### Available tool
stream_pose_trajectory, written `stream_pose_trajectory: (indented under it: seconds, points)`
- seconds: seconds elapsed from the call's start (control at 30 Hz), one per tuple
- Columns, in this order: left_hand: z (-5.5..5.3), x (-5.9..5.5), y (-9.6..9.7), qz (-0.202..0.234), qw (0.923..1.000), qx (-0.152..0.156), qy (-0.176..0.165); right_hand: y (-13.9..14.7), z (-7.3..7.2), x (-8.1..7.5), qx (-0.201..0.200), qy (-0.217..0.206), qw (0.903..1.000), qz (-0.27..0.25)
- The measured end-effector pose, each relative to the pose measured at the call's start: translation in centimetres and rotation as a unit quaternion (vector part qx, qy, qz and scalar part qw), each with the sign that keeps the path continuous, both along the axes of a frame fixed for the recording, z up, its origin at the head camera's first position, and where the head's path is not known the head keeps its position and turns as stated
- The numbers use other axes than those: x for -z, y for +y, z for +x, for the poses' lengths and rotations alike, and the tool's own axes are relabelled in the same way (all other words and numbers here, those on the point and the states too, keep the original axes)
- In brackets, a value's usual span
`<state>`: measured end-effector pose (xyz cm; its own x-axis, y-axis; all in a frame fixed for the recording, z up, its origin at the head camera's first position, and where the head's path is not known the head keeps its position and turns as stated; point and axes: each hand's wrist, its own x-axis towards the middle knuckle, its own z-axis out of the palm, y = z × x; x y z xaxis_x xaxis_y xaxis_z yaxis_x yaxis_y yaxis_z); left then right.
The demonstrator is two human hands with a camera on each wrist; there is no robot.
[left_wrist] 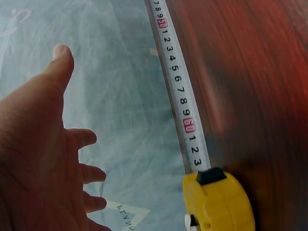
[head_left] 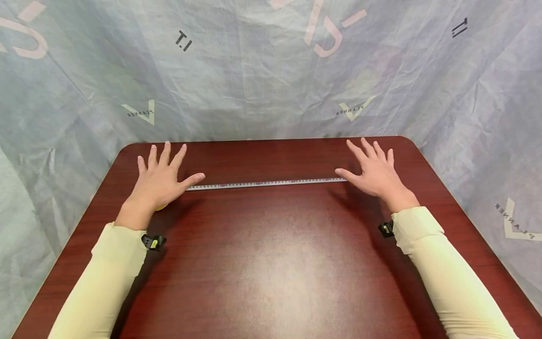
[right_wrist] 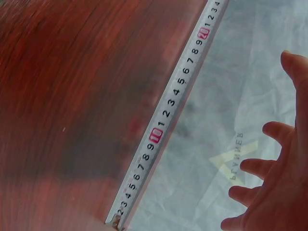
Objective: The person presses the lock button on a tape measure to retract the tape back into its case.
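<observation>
A tape measure lies across the table with its white blade (head_left: 262, 183) drawn out from left to right. Its yellow case (left_wrist: 221, 202) shows plainly in the left wrist view; in the head view my left hand and wrist hide most of it. The metal hook (right_wrist: 114, 222) at the blade's other end appears in the right wrist view. My left hand (head_left: 158, 183) hovers above the case end with fingers spread, holding nothing. Over the hook end, my right hand (head_left: 377, 174) is likewise spread and holds nothing.
The dark red wooden table (head_left: 271, 254) has rounded far corners. A grey printed cloth (head_left: 254, 70) hangs behind it and along both sides. Dark wrist straps (head_left: 154, 242) sit at the cuffs of the pale sleeves.
</observation>
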<state>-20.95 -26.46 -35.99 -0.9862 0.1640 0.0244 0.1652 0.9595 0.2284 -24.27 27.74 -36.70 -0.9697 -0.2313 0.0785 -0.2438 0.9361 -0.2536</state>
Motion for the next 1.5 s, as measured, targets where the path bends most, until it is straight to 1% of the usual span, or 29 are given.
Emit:
stream_pose_trajectory:
  seconds: [0.23, 0.43, 0.67, 0.93, 1.33, 1.5]
  points:
    - [0.1, 0.1, -0.9, 0.001, 1.0, -0.006, -0.002, 1.3, 0.1, -0.1, 0.002, -0.003, 0.9999, -0.014]
    - [0.3, 0.1, -1.4, 0.011, 0.9999, -0.008, -0.002, 2.2, 0.2, -0.3, 0.007, -0.004, 0.9996, -0.026]
    - [0.4, 0.3, -2.2, 0.023, 0.9996, -0.007, 0.015, 3.2, 0.2, -0.2, 0.01, 0.001, 0.9993, -0.037]
    - [0.7, 0.3, -2.8, 0.038, 0.999, -0.005, 0.021, 4.2, 0.4, -0.1, 0.016, -0.003, 0.9987, -0.048]
    - [0.8, 0.5, -3.6, 0.061, 0.9976, -0.002, 0.032, 5.8, 0.7, -0.2, 0.022, 0.007, 0.9978, -0.062]
    - [0.9, 0.5, -4.1, 0.071, 0.9971, -0.005, 0.025, 6.4, 0.8, -0.1, 0.025, 0.01, 0.9972, -0.07]
